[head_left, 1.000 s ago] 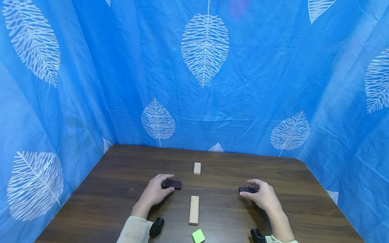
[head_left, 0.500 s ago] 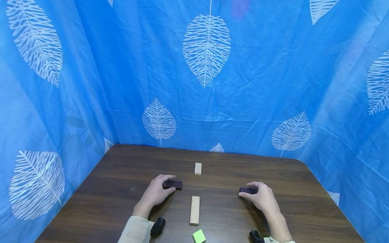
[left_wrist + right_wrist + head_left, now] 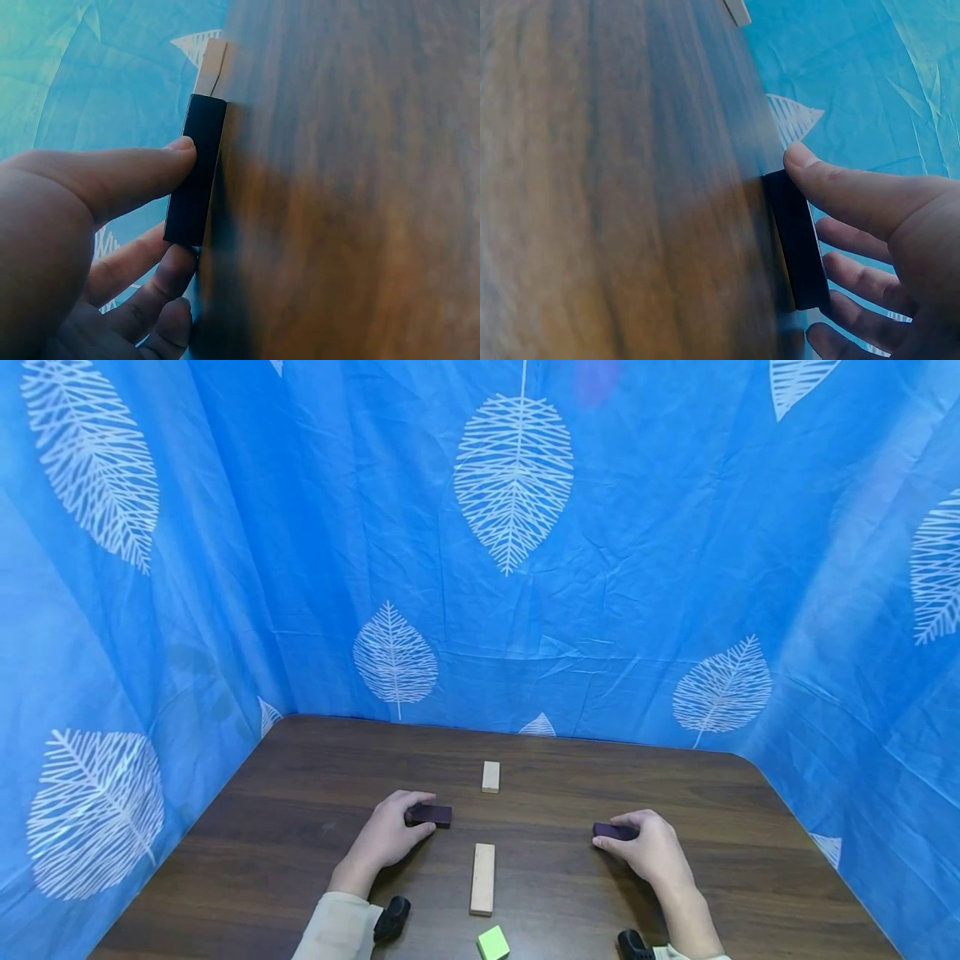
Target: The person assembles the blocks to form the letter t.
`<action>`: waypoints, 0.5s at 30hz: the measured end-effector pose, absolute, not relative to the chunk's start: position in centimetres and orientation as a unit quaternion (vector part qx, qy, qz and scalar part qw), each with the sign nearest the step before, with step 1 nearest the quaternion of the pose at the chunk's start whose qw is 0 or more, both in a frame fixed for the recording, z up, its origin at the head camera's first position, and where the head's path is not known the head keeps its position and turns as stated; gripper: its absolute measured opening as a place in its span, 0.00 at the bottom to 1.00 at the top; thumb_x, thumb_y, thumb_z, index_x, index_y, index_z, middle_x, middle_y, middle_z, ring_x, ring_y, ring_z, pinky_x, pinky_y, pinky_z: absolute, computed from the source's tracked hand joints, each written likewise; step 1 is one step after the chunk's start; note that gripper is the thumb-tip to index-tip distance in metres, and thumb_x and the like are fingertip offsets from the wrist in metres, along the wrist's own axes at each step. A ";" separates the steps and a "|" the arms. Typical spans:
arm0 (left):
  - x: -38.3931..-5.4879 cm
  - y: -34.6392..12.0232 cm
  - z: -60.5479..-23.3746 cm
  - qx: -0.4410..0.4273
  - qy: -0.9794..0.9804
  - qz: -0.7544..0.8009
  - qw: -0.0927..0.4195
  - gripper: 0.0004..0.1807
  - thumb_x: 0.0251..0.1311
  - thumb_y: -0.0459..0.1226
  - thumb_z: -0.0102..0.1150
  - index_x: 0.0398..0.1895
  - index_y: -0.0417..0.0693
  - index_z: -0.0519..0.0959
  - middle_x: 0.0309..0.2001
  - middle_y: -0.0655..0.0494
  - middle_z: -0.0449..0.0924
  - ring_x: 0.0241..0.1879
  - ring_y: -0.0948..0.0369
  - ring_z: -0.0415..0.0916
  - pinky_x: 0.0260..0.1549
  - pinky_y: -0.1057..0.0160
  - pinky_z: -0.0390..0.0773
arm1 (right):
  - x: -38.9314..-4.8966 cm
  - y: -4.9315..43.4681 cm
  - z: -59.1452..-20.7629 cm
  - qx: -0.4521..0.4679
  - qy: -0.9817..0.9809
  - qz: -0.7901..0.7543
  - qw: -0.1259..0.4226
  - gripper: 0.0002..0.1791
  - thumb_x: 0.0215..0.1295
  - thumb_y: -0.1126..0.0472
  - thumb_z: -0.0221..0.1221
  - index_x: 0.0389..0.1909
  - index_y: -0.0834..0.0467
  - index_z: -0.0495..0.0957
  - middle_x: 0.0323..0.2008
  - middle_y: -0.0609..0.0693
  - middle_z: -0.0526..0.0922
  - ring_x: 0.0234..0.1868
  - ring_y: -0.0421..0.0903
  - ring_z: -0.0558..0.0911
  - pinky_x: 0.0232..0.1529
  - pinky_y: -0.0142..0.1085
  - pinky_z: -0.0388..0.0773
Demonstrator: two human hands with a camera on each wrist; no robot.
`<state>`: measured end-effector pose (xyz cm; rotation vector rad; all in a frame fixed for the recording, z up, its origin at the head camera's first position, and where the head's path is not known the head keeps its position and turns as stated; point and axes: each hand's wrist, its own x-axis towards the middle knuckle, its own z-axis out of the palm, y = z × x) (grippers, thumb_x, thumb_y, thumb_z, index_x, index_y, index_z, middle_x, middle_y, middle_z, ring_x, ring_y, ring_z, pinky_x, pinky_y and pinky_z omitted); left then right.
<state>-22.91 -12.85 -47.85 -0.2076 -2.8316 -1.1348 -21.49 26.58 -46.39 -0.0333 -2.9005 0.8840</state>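
Dark rectangular block on the left [image 3: 435,816]: left hand [image 3: 388,835] pinches it, thumb on the near side, fingers round the far one. Right hand [image 3: 656,852] grips the right-hand dark block [image 3: 613,832] likewise, well apart from the first. Both at the wood-grain table [image 3: 555,877], either side of a middle row: short pale block [image 3: 491,777] farthest, long pale block [image 3: 483,879], then green block [image 3: 493,942] nearest the person. I'd guess the side pinch is meant to leave tops and inner ends free, and the wide spacing to keep fingers off the row. From my end I can't tell if either dark block rests on the wood; outer ends hidden by the hands. Green block maybe clipped by the head view's lower edge, sleeves cut off too
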 end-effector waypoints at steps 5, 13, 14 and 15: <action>-22.8 -12.9 -47.7 -0.072 -0.928 -0.363 0.038 0.21 0.62 0.36 0.70 0.59 0.52 0.82 0.58 0.46 0.78 0.56 0.47 0.75 0.53 0.41 0.74 | -21.5 26.7 -46.5 -0.012 -0.955 0.292 0.056 0.27 0.51 0.46 0.76 0.42 0.63 0.87 0.47 0.65 0.82 0.49 0.61 0.79 0.48 0.58 0.74; -22.7 -12.9 -47.6 -0.081 -0.927 -0.362 0.044 0.21 0.62 0.33 0.68 0.59 0.49 0.82 0.58 0.45 0.78 0.58 0.45 0.75 0.54 0.42 0.73 | -21.6 26.7 -46.5 -0.023 -0.955 0.293 0.046 0.29 0.51 0.44 0.76 0.44 0.63 0.87 0.49 0.66 0.81 0.49 0.61 0.79 0.47 0.57 0.74; -22.8 -13.0 -47.6 -0.083 -0.927 -0.363 0.045 0.21 0.62 0.32 0.68 0.59 0.47 0.82 0.58 0.45 0.78 0.58 0.45 0.75 0.55 0.42 0.73 | -21.6 26.6 -46.5 -0.023 -0.955 0.293 0.045 0.29 0.51 0.44 0.76 0.44 0.64 0.86 0.49 0.66 0.81 0.48 0.61 0.79 0.47 0.57 0.74; -22.8 -13.0 -47.6 -0.085 -0.926 -0.364 0.047 0.21 0.62 0.32 0.68 0.59 0.46 0.82 0.58 0.45 0.78 0.57 0.45 0.75 0.55 0.43 0.73 | -21.6 26.6 -46.5 -0.024 -0.955 0.293 0.044 0.29 0.51 0.45 0.76 0.44 0.64 0.86 0.49 0.66 0.81 0.48 0.61 0.79 0.47 0.57 0.74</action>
